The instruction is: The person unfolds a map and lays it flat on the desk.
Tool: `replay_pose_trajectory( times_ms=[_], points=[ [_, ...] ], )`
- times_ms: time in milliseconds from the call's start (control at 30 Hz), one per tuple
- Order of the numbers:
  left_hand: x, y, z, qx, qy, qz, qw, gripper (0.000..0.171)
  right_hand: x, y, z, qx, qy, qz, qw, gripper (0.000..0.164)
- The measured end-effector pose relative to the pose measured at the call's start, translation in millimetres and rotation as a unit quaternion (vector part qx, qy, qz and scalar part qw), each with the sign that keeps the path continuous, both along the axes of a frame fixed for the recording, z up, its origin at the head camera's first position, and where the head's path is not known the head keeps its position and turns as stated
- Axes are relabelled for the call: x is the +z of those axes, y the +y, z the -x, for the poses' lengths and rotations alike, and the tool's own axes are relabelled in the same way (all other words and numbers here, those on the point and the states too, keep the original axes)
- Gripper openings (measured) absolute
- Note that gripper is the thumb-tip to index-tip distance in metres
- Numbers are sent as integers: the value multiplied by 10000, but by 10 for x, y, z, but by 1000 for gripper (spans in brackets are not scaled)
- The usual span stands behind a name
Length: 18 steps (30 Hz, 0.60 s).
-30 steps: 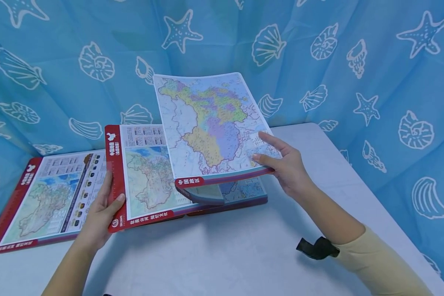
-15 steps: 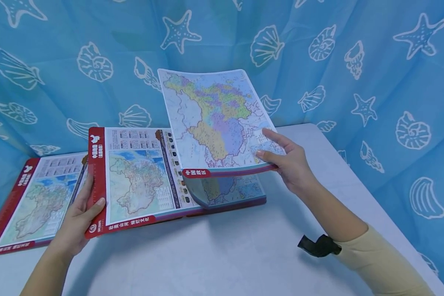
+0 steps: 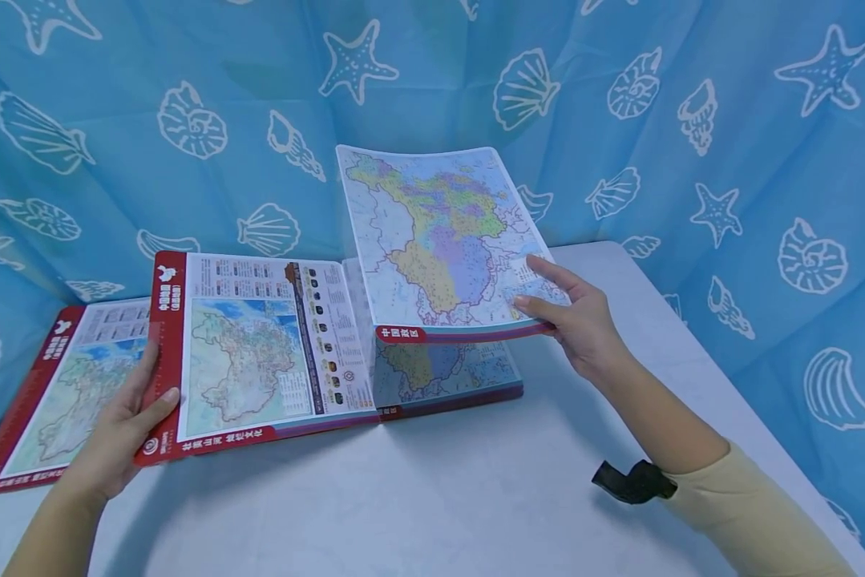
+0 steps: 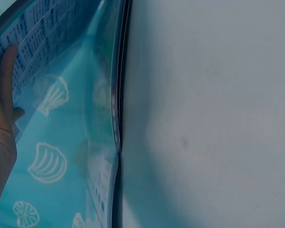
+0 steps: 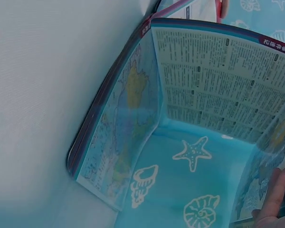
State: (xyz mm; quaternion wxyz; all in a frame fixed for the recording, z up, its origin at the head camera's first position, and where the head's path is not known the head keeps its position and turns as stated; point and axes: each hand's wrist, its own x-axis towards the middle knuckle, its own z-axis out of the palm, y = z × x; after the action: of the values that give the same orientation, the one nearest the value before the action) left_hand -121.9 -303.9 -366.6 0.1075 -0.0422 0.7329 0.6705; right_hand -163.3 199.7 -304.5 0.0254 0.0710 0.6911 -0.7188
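A folding map of plastic-like panels stands partly unfolded over the table. Its red-edged front panel (image 3: 248, 353) lies to the left, gripped at the left edge by my left hand (image 3: 111, 433), thumb on top. My right hand (image 3: 584, 320) pinches the lower right edge of a raised panel with a coloured map (image 3: 439, 240), thumb and index finger on its face. Below that panel, more folded layers (image 3: 439, 377) rest on the table. In the right wrist view, a text-covered panel (image 5: 218, 76) links the folds, and my right fingers show at the lower right.
A second folded map (image 3: 71, 401) with the same red edge lies on the white table (image 3: 403, 497), partly behind my left hand. Behind the table hangs a blue curtain (image 3: 432, 80) with shells and starfish. A black strap (image 3: 634, 481) sits by the right sleeve.
My left hand has drawn the red-edged panel to the left, so more of its printed right side shows. My right hand and the raised panel have shifted slightly right.
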Motion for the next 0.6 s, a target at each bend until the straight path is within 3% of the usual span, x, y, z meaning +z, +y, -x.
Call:
replay_pose_trajectory(
  times_ms=[133, 233, 433, 600],
  points=[
    [16, -84, 32, -130, -143, 296, 9994, 78, -10, 34, 2, -20, -38, 11, 10000, 65],
    [27, -147, 55, -123, -287, 768, 9966, 78, -26, 60, 8, -32, -62, -22, 10000, 65],
    [28, -264, 107, -117, -446, 1842, 9818, 78, -84, 113, 37, -58, -113, -37, 9999, 65],
    [30, -364, 152, -196, -463, 2224, 9737, 80, -122, 155, 52, -94, -219, 145, 9996, 66]
  ],
)
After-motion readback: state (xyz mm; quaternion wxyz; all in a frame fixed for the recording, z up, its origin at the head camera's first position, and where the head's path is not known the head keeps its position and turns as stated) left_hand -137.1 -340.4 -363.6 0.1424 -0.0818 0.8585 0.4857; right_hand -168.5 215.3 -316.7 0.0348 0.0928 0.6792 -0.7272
